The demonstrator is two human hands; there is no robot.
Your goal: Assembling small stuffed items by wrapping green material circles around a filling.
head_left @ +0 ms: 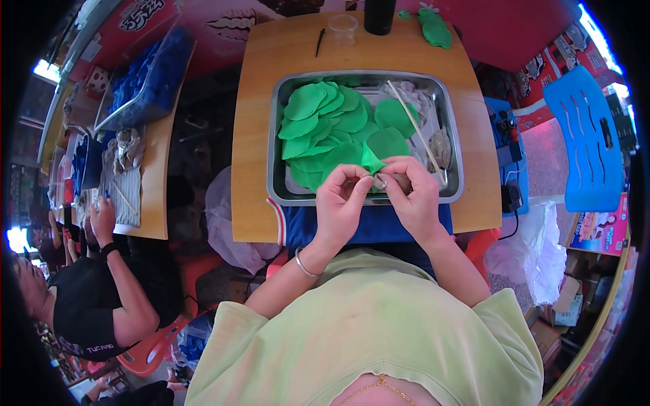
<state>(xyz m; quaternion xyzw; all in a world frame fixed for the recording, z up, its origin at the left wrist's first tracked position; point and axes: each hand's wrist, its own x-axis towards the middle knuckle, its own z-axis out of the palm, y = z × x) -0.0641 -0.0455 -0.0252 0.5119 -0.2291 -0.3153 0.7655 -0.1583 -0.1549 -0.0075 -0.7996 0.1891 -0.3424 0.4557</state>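
Note:
My left hand (340, 204) and my right hand (414, 200) meet at the near edge of a metal tray (273, 157). Between them, both sets of fingers pinch a green fabric piece (372, 161), gathered to a peak. A small greyish bit shows between the fingertips; what it is I cannot make out. In the tray lies a heap of flat, round green fabric pieces (315, 132). A thin pale stick (410, 118) slants across the tray's right side, beside a greyish-brown clump (440, 149) and crumpled clear plastic (414, 95).
The wooden table (261, 61) also bears a clear cup (343, 30), a dark cylinder (380, 17), a thin black object (319, 42) and a green fabric item (435, 28). A blue chair (586, 142) stands right. On the left, a person (101, 291) works beside a blue-filled bin (145, 78).

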